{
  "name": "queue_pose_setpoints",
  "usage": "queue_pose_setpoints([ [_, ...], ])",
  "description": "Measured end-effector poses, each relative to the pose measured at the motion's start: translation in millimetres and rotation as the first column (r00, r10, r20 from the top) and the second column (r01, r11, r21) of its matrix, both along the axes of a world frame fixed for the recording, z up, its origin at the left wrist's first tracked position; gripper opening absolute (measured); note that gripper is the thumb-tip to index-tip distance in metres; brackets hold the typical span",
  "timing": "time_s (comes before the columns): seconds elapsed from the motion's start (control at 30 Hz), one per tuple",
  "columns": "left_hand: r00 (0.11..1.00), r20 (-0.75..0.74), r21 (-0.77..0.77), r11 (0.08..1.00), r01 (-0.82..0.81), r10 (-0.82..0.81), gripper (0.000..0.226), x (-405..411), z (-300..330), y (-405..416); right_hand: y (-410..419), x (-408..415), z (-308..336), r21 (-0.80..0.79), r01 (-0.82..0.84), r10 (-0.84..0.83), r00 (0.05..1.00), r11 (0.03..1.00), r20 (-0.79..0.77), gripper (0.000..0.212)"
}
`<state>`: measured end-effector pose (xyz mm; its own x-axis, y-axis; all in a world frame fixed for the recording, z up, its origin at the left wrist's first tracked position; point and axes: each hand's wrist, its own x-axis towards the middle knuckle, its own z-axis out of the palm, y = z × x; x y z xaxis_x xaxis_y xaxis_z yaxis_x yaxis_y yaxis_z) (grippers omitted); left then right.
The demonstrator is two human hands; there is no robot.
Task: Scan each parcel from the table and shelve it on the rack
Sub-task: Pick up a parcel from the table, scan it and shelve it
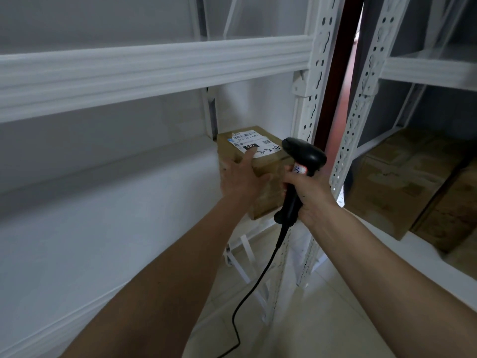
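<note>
A brown cardboard parcel [268, 166] with a white shipping label on top stands at the right end of a white rack shelf [108, 223]. My left hand [241, 177] lies on the parcel with straight fingers, the index fingertip touching the label. My right hand [308, 192] grips the handle of a black corded barcode scanner [304, 153], held upright just to the right of the parcel, its head level with the label.
White perforated rack uprights [316, 81] rise right of the parcel, with a dark red post behind. A neighbouring rack at right holds several large brown cartons [407, 177]. A white shelf beam [154, 71] crosses above. The scanner cable hangs down towards a tiled floor [296, 319].
</note>
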<state>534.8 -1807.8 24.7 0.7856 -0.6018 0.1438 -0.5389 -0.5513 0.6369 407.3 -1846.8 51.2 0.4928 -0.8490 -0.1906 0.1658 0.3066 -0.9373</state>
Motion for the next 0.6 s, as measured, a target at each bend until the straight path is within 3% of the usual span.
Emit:
queue_pose_setpoints([
  [0.33,0.993,-0.085,-0.004,0.997,0.078,-0.078,0.091,2,-2,17,13,4,-2,-0.036,-0.075,0.073,0.996,0.997,-0.050,0.026],
  [0.43,0.997,-0.071,0.008,1.000,0.016,-0.015,0.086,9,-7,50,28,13,-2,-0.065,-0.156,0.152,0.986,0.986,-0.069,0.014],
  [0.6,0.981,0.009,0.103,0.976,-0.192,0.192,0.067,23,-23,132,69,40,-11,-0.040,-0.386,0.382,0.921,0.922,-0.076,0.015],
])
